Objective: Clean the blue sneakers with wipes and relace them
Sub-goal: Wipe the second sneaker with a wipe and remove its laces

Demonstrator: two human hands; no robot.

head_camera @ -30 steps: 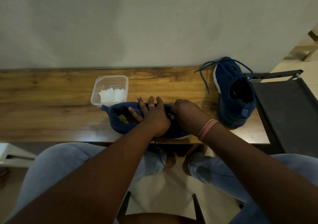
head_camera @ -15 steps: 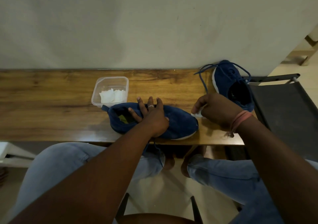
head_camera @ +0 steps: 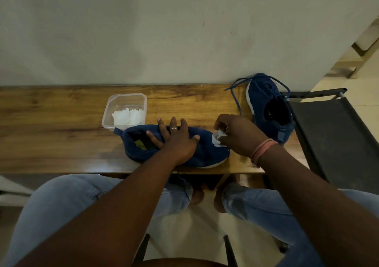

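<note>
From the head camera, the right hand (head_camera: 239, 135) has come back a little toward the near blue sneaker (head_camera: 207, 151). Half a second ago it was a bit farther right, off the shoe's toe; now the crumpled white wipe (head_camera: 217, 138) in its fingers touches the toe. One second ago this hand was down on the middle of the shoe. The fingers are curled tight around the wipe.

The left hand (head_camera: 176, 141) has not moved. It lies flat on top of the near sneaker with its fingers spread straight, pressing the shoe onto the wooden table (head_camera: 61, 127). One finger dips into the shoe's opening.

The near sneaker lies on its side at the front edge of the table, toe pointing right. A lace (head_camera: 183, 181) hangs down from it over the edge. The other blue sneaker (head_camera: 266, 104) sits at the far right of the table, by the wall, with loose laces.

A clear plastic box (head_camera: 125, 100) stands just behind the near sneaker. White folded wipes (head_camera: 127, 116) lie in it.
</note>
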